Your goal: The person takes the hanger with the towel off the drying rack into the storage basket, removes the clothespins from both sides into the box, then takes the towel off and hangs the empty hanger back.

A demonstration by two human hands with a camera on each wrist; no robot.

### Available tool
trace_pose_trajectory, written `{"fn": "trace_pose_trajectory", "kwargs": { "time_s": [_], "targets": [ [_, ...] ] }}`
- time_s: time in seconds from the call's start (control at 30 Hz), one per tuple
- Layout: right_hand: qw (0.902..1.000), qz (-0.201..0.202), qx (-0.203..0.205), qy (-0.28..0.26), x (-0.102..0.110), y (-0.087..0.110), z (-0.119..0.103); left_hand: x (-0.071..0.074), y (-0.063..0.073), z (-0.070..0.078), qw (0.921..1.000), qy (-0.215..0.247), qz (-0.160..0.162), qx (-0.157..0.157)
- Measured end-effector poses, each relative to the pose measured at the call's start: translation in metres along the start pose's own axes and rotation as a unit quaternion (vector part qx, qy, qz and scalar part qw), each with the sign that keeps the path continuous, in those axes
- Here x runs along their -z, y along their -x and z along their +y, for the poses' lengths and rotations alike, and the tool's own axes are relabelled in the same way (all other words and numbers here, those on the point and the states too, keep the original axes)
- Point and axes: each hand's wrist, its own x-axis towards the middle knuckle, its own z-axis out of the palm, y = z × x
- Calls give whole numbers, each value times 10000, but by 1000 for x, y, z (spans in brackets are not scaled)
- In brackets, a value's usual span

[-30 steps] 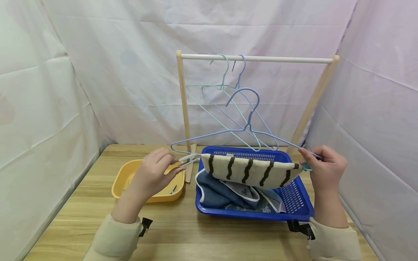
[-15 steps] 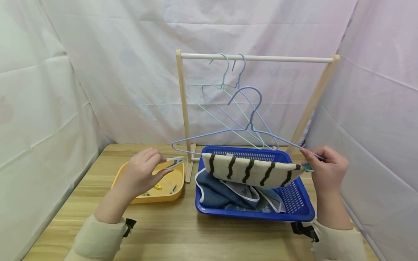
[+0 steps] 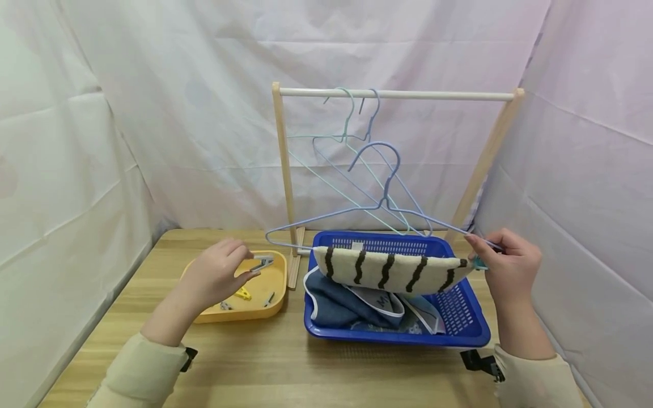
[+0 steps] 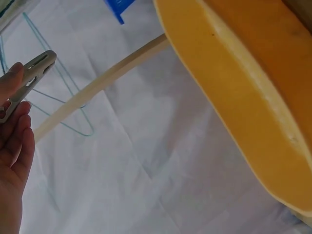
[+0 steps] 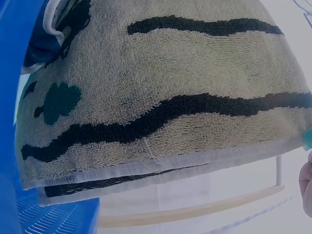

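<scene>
My left hand (image 3: pixel 217 270) pinches a grey clothespin (image 3: pixel 263 262) between thumb and fingers, above the yellow tray (image 3: pixel 275 309). In the left wrist view the same clothespin (image 4: pixel 36 70) points up and away from the fingertips. At the right, my right hand (image 3: pixel 512 263) pinches the right end of a blue hanger (image 3: pixel 336 214). Folded over its lower bar hangs a cream towel (image 3: pixel 372 271) with dark wavy stripes. A teal clothespin (image 3: pixel 478 263) sits at the towel's right end, partly hidden by my fingers. The towel's lower part (image 5: pixel 195 73) fills the right wrist view.
Under the towel stands a blue basket (image 3: pixel 398 338) holding a dark blue cloth (image 3: pixel 336 303) and other fabric. Behind it, a rack (image 3: pixel 433 95) carries a green hanger (image 3: pixel 348 122) and another blue hanger (image 3: pixel 374 113). A yellow clothespin (image 3: pixel 243 293) lies in the tray.
My left hand has drawn the grey clothespin away from the towel's left end, leftward and down over the tray. The right hand, hanger and towel stay nearly in place.
</scene>
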Motion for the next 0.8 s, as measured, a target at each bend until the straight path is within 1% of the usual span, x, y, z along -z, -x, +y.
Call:
{"fn": "trace_pose_trajectory", "kwargs": {
  "time_s": [0.1,0.23,0.33,0.43,0.53,0.6,0.67,0.73,0.8],
  "targets": [
    [9999,-93,35,28,-1,-1,0,-5,8,-3,9997,-63,-195,121],
    [9995,-211,216,7,-2,-2,0,-13,17,-9,9984,-134,-449,331],
    [9992,-280,288,13,-3,-3,-2,-18,24,-12,9958,-199,-728,511],
    [9988,-355,331,109,-4,-4,-3,-22,29,-14,9913,-242,-1069,734],
    [9981,-428,401,185,-5,-4,-3,-26,34,-15,9826,-315,-1516,1022],
    [9977,-458,450,225,-6,-4,-3,-29,35,-15,9732,-346,-1909,1239],
    [9975,-480,477,222,-6,-4,-3,-32,36,-15,9616,-383,-2317,1419],
    [9972,-502,504,210,-7,-5,-3,-34,36,-15,9515,-377,-2649,1516],
    [9970,-531,531,198,-8,-5,-3,-37,36,-15,9450,-358,-2874,1518]
  ]
}}
